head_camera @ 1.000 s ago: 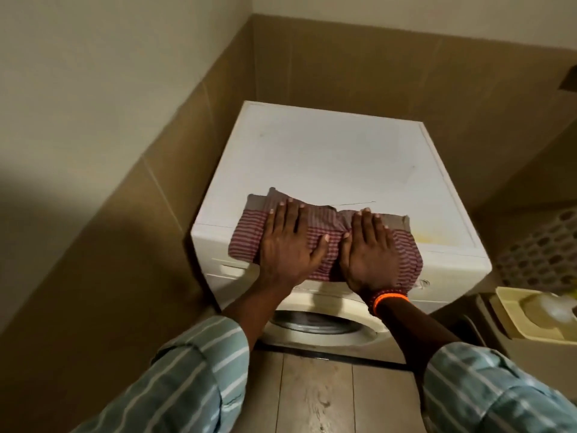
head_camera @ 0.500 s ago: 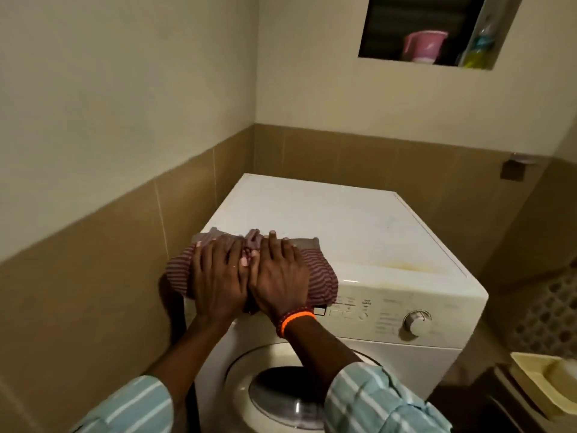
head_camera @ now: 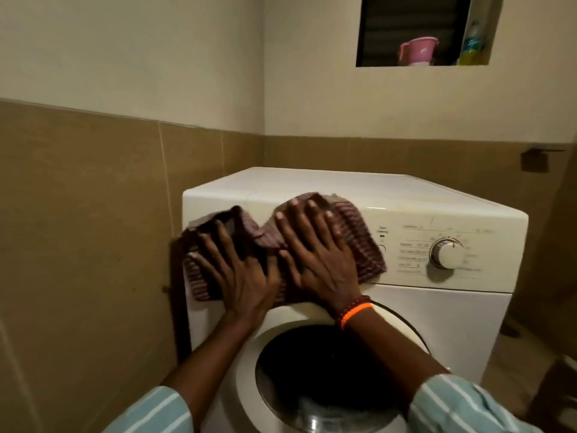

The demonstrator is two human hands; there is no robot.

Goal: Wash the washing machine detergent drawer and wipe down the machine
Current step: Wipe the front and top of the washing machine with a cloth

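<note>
Washing machine front gets wiped: both hands, left hand and right hand, press flat-open fingers on the cloth; keep pressure even, dial beside them.

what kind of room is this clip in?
Likely a home laundry or utility corner: a front-loading washing machine stands against half-tiled walls, with a pink jug and a bottle in a wall niche above.

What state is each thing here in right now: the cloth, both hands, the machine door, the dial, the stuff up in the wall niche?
Striped cloth: bunched, draped over the machine's front top edge.
Left hand: flat, fingers spread, pressing the cloth.
Right hand: flat, pressing the cloth.
Washing machine: upright, door shut.
Dial: setting unreadable.
Pink cup: upright in the niche.
Bottle: upright.
</note>
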